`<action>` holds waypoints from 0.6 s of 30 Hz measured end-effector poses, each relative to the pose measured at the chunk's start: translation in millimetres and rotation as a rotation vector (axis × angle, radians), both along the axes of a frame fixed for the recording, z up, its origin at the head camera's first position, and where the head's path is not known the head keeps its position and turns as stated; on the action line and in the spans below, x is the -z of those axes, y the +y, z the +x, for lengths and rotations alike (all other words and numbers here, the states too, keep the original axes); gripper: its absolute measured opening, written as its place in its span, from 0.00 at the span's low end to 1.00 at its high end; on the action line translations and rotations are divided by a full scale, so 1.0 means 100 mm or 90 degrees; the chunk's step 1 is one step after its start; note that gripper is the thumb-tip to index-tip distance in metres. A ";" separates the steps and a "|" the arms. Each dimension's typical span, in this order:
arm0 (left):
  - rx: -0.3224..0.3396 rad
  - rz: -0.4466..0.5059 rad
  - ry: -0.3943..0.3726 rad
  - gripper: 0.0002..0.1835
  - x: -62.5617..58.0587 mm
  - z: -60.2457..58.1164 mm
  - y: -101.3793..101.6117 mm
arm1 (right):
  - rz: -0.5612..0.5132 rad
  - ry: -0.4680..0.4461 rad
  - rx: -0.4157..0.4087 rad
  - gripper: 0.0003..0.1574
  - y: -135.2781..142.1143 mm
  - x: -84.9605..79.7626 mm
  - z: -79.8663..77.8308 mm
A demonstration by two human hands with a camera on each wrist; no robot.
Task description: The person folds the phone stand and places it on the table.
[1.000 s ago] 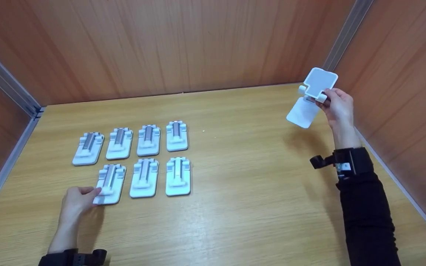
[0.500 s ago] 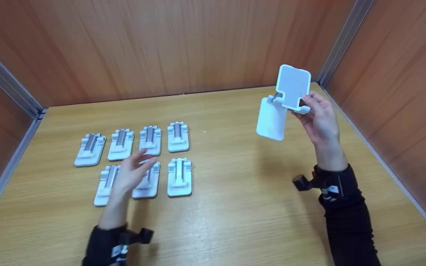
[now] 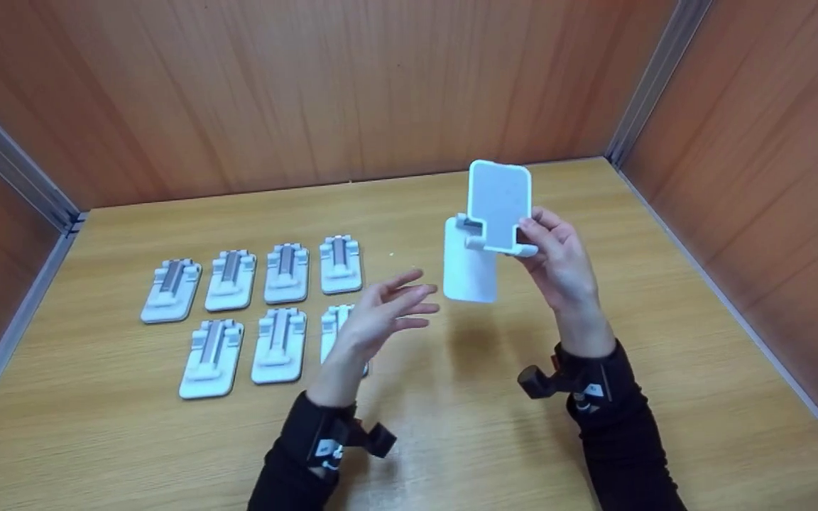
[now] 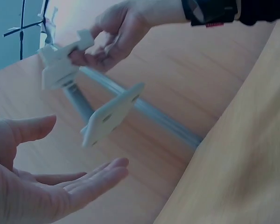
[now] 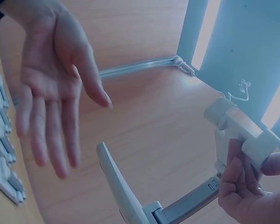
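Observation:
My right hand [image 3: 562, 262] pinches an unfolded white phone stand [image 3: 500, 202] by the lower edge of its upper plate, up off the table. The stand's base plate [image 3: 469, 273] hangs to the left, and in the right wrist view a grey metal arm [image 5: 191, 200] joins the two plates. Just left of the base, my left hand [image 3: 384, 312] hovers with fingers spread, apart from the stand. In the left wrist view its thumb and fingers [image 4: 93, 184] gape towards the base plate [image 4: 114, 112] without touching it.
Several folded white phone stands lie in two rows on the left of the wooden table [image 3: 409, 468], among them one stand [image 3: 279, 345] in the front row. The left hand partly covers another stand [image 3: 333, 326]. Wood panels [image 3: 352, 85] enclose the table at the back and sides.
My left hand has left the front-left folded stand and moved right across the rows. The right hand has brought the unfolded stand leftward and lower, turning it more upright.

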State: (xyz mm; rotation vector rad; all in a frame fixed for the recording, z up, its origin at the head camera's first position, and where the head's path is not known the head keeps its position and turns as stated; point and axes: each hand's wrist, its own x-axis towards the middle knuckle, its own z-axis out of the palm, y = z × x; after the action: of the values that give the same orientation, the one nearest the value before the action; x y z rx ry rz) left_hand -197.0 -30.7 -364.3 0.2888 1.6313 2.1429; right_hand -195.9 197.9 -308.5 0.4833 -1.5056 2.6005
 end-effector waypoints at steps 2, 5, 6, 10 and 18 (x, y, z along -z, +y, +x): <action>0.012 0.015 -0.002 0.27 0.01 0.00 0.07 | 0.006 -0.006 -0.013 0.11 -0.05 0.03 0.01; 0.009 0.035 -0.014 0.28 0.01 0.01 0.14 | 0.022 -0.016 -0.025 0.11 -0.11 0.07 0.03; 0.006 0.041 -0.016 0.27 0.01 0.02 0.15 | 0.027 -0.021 -0.027 0.11 -0.13 0.07 0.03; -0.007 0.050 -0.018 0.27 0.01 0.02 0.19 | 0.034 -0.026 -0.035 0.11 -0.19 0.10 0.05; -0.040 0.027 -0.020 0.26 0.00 0.04 0.19 | 0.067 -0.013 -0.029 0.10 -0.21 0.10 0.06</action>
State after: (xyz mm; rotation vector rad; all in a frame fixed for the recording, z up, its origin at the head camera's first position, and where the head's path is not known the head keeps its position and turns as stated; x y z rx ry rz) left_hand -193.4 -11.4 -363.9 0.2186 1.5988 2.2188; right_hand -189.8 176.8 -318.9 0.5086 -1.6639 2.5769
